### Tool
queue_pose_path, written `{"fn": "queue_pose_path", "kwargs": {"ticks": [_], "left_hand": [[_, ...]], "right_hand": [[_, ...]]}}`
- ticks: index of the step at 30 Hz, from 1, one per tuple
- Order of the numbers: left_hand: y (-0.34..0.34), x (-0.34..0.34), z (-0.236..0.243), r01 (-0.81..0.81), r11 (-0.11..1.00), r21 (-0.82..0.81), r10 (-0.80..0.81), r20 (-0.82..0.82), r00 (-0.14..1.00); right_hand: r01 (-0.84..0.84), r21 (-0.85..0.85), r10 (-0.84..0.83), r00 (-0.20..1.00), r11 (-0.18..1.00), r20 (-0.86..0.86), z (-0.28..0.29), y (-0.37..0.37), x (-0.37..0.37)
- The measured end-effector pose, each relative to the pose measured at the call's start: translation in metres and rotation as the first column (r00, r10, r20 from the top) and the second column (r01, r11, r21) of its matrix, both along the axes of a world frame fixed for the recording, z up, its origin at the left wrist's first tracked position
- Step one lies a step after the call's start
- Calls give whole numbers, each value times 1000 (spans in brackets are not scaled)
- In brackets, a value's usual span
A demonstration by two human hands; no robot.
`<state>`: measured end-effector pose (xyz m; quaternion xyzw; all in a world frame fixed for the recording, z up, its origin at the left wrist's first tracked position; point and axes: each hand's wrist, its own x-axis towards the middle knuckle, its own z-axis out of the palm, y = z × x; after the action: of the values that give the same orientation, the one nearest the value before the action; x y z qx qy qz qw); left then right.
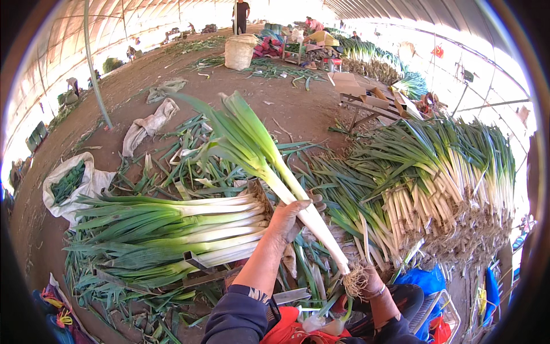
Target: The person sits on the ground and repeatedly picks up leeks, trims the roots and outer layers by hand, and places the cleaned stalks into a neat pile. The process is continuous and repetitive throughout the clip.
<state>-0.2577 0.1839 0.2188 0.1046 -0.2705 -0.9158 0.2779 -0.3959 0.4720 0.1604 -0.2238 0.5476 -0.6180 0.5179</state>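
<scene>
My left hand [291,221] is closed around two leeks [264,163], raised at a slant with leaves up and left and white stems down toward the right. My right hand [369,284] is curled beside the hanging roots [353,281]; what its fingers hold is partly hidden. Below and left of the raised leeks, a neat row of leeks [223,228] lies sideways in a metal frame [196,262], leaves to the left. Cut leaves and loose stalks lie around it.
A large pile of leeks [441,183] fills the right side. A white sack [80,186] of green scraps sits left. Beyond are cardboard on a metal stand [372,103], a tall sack [240,51], more leek heaps, a pole [94,69] and a standing person [241,17].
</scene>
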Motion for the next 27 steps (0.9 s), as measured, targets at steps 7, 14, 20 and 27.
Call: {"fn": "queue_pose_path", "kwargs": {"ticks": [7, 14, 20, 27], "left_hand": [[21, -10, -17, -55, 995, 88, 48, 75, 996], [25, -17, -6, -187, 979, 82, 172, 164, 971], [26, -27, -25, -265, 963, 50, 252, 186, 950], [45, -38, -30, -338, 941, -32, 338, 185, 923]], "right_hand": [[-36, 203, 89, 961, 979, -260, 58, -67, 33], [68, 163, 66, 711, 984, -700, 23, -43, 35], [-82, 314, 221, 871, 946, -439, 31, -40, 23], [-10, 423, 359, 548, 906, -756, 60, -68, 61]]}}
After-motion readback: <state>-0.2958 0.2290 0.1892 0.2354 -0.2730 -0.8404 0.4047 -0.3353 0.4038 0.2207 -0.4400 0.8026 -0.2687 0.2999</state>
